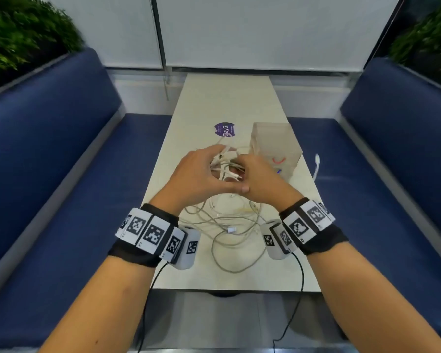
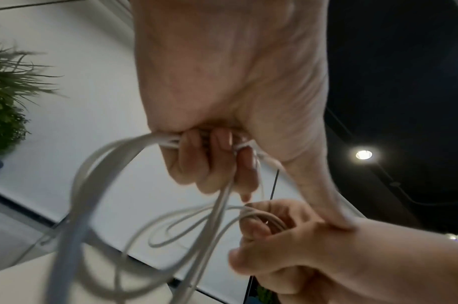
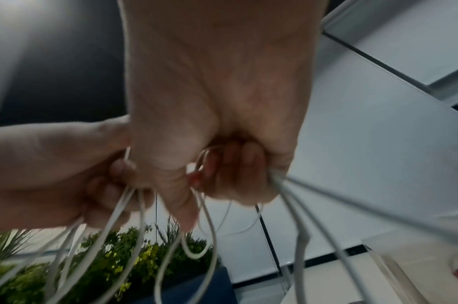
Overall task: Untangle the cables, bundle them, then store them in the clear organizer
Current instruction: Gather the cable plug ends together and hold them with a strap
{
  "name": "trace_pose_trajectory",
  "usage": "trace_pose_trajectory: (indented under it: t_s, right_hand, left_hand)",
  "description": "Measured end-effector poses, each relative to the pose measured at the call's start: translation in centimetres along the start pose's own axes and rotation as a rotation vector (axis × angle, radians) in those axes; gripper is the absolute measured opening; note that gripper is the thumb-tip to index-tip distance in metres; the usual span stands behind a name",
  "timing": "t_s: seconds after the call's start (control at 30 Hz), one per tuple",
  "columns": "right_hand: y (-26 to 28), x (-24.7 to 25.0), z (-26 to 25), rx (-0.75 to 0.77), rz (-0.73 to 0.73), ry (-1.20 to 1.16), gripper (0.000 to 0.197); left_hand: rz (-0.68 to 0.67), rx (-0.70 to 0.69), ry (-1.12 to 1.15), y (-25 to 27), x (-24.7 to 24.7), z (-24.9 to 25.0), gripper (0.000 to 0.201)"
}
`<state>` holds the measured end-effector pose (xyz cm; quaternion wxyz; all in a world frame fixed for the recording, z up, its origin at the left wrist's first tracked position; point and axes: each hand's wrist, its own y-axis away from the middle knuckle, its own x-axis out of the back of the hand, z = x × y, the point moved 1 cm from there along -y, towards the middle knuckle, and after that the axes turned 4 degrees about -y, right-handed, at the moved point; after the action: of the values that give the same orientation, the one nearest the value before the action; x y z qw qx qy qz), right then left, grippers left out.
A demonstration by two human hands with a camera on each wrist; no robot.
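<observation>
A tangle of white cables [image 1: 227, 225] lies on the pale table [image 1: 227, 103], with loops trailing toward the near edge. Both hands meet above the table's middle. My left hand [image 1: 201, 171] grips a bunch of cable strands [image 2: 170, 142] with fingers curled round them. Beside it, my right hand [image 1: 260, 179] has its fingers curled round other strands [image 3: 279, 181], and its thumb touches the left hand. The clear organizer [image 1: 276, 146], a frosted box with a red mark on its side, stands just behind the right hand. One white cable end [image 1: 317, 164] hangs over the table's right edge.
A purple round sticker [image 1: 224, 130] sits on the table behind the hands. Blue bench seats [image 1: 61, 174] run along both sides of the table. Green plants [image 1: 15, 34] top the seat backs. A white wall panel [image 1: 265, 31] closes the far end.
</observation>
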<state>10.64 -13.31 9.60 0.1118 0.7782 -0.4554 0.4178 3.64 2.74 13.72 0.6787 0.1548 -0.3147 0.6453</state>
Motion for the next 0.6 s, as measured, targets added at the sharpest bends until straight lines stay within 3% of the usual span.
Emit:
trace_pose_trajectory:
  t_s: [0.13, 0.23, 0.3, 0.37, 0.5, 0.6]
  right_hand:
    - [1.1, 1.0, -0.8, -0.050, -0.124, -0.388, 0.017]
    - [1.7, 1.8, -2.1, -0.090, -0.088, -0.410, 0.019]
    - [1.6, 1.5, -3.0, -0.007, -0.015, -0.237, 0.022]
    - [1.5, 0.9, -3.6, 0.044, 0.100, -0.149, 0.026]
    - [1.6, 0.5, -3.1, 0.073, 0.418, -0.218, 0.043]
    - [2.0, -0.5, -1.7, 0.037, 0.454, -0.355, 0.050]
  left_hand:
    - [-0.169, -0.028, 0.010, 0.1, 0.1, -0.7, 0.079]
    - [-0.109, -0.049, -0.172, -0.1, -0.1, -1.2, 0.043]
    - [-0.005, -0.044, -0.328, -0.2, -0.3, -1.3, 0.018]
    - [0.092, -0.012, -0.459, -0.1, -0.5, -0.9, 0.020]
    - [0.204, -0.008, -0.534, 0.2, 0.4, 0.3, 0.008]
    - [0.255, -0.023, -0.501, 0.1, 1.8, 0.5, 0.008]
